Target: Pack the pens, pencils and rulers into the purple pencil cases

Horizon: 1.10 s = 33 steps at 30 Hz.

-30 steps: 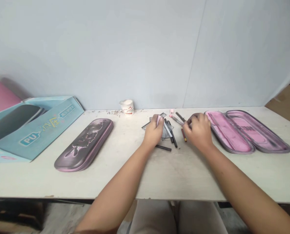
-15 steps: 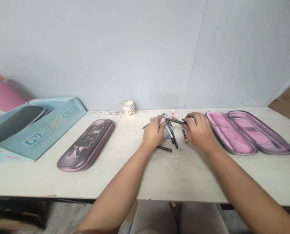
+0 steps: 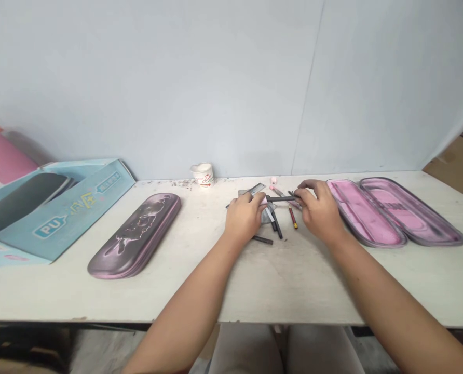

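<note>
A dark pencil-like stick (image 3: 280,198) spans the space between my two hands, over a small pile of stationery. My right hand (image 3: 317,208) pinches its right end, fingers closed. The other end meets a small pale pink piece (image 3: 264,199), perhaps an eraser, in the closed fingers of my left hand (image 3: 243,215). Under and around the hands lie a clear ruler (image 3: 258,188), black pens (image 3: 278,227), a short dark stick (image 3: 263,240) and a red pencil (image 3: 293,217). The open pink-lined pencil case (image 3: 383,234) is just right of my right hand.
A closed dark pencil case (image 3: 136,234) with a rabbit design lies left. Behind it are a light blue box (image 3: 64,218) holding a dark case, and a paper cup (image 3: 203,175) near the wall. Crumbs and small pink bits (image 3: 273,181) lie toward the back.
The view has shifted slightly. The dark stick is now nearly level between my hands, where before it sloped down to the right. Both hands keep their hold.
</note>
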Each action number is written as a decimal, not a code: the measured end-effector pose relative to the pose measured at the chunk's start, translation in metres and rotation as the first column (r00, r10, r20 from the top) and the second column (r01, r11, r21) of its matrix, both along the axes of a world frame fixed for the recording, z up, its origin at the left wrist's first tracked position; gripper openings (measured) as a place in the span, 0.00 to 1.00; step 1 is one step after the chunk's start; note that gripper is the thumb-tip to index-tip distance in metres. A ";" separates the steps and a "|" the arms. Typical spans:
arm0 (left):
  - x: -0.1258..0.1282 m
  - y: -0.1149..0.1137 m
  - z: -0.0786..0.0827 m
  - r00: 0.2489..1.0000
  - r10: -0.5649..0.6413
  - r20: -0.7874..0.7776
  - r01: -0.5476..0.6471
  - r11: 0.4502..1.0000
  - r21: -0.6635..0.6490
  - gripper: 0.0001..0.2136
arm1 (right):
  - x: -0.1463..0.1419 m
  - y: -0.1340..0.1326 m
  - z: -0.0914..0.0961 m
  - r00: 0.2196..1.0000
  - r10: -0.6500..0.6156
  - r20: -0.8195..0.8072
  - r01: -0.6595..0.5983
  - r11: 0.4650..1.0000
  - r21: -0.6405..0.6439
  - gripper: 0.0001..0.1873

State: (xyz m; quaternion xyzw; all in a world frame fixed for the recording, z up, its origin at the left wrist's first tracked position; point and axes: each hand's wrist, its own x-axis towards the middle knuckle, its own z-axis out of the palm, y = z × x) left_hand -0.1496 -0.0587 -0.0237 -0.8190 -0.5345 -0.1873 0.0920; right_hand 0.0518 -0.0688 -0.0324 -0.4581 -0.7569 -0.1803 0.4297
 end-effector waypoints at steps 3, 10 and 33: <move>0.001 -0.001 0.001 0.998 -0.055 -0.020 0.055 0.998 0.021 0.15 | -0.001 0.002 -0.003 0.995 0.017 -0.096 -0.022 0.998 -0.051 0.09; 0.014 -0.015 0.000 0.966 -0.258 0.010 0.258 0.966 0.016 0.16 | -0.020 -0.003 -0.005 0.992 0.121 -0.047 -0.127 0.980 -0.152 0.17; 0.020 -0.011 -0.002 0.736 -0.013 0.677 0.190 0.963 -0.189 0.14 | 0.040 0.015 -0.014 0.926 -0.322 0.196 0.371 0.688 -0.623 0.17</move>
